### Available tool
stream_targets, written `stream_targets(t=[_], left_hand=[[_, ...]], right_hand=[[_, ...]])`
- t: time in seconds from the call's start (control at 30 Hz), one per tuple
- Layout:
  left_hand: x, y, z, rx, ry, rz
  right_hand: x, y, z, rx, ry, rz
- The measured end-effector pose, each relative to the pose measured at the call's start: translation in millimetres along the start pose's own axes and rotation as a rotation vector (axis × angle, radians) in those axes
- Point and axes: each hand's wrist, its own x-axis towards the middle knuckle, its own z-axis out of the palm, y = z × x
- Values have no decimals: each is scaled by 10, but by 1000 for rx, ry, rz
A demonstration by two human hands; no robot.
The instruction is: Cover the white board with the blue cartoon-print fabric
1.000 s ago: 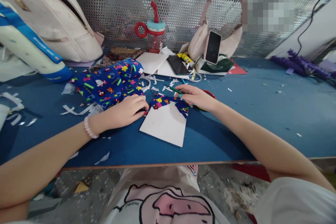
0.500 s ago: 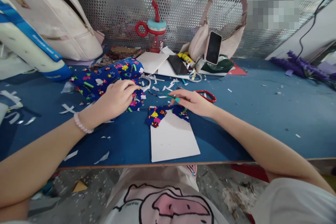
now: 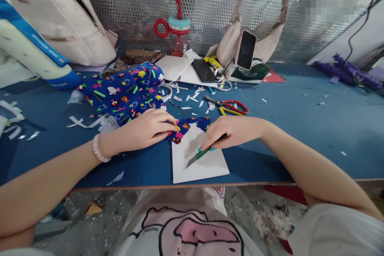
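Observation:
A white rectangular card (image 3: 198, 170) lies near the table's front edge. Blue cartoon-print cloth (image 3: 186, 127) covers its upper edge and corners, with a flap at the upper left. My left hand (image 3: 150, 130) has its fingertips on that flap, fingers together at the card's left edge. In my right hand (image 3: 229, 132) is a utility knife (image 3: 196, 159) with a green handle; its blade angles down to the left over the card. Whether the blade touches the card, I cannot tell. A larger piece of the same print, blue cloth (image 3: 126, 90), lies crumpled behind my left hand.
Scissors (image 3: 235, 108) with red and yellow handles lie beyond my right hand. White paper scraps (image 3: 195, 95) are scattered around. At the back stand a cup (image 3: 179, 34), a phone (image 3: 246, 50) against a handbag (image 3: 267, 44), and a backpack (image 3: 66, 20).
My left hand has come from the large cloth down to the flap on the card. The right hand has brought the knife toward me over the card, uncovering the scissors.

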Motion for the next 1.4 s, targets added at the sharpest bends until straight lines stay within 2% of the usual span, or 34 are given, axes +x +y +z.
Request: stream_targets(t=[0.27,1.4], left_hand=[[-12,-17,50,-19,-6,-1],[-15,-29,30,-20,-34,8]], right_hand=[[16,-39,25,-58,-11,8],[-16,-27,-24,-22,-40,20]])
